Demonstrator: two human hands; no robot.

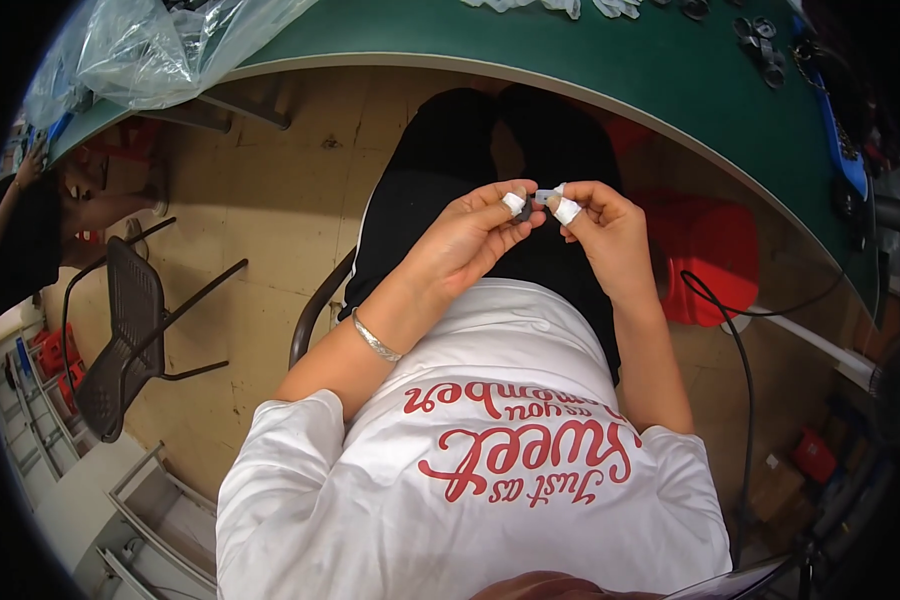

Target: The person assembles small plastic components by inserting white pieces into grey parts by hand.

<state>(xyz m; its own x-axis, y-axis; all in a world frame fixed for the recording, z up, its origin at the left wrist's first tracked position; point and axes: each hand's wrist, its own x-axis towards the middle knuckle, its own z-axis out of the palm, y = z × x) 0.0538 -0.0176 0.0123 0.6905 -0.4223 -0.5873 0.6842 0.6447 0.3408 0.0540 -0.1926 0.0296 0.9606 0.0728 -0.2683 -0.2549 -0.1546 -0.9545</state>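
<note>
Both my hands meet above my lap, just short of the table edge. The fingers of my left hand [475,228] pinch a small dark grey piece [526,212], mostly covered by the fingertips. Right beside it, my right hand [607,228] is closed on a small pale, translucent piece [545,196]. The two pieces are close together; whether they touch I cannot tell. White tape is wrapped round a digit of each hand.
A green table [490,40] curves ahead, bearing a clear plastic bag [150,55], several small dark parts [760,50] and a blue tray [842,150]. A red plastic container [710,260] and a black cable [745,400] are at right. Left are a brown chair [130,320] and another person [15,235].
</note>
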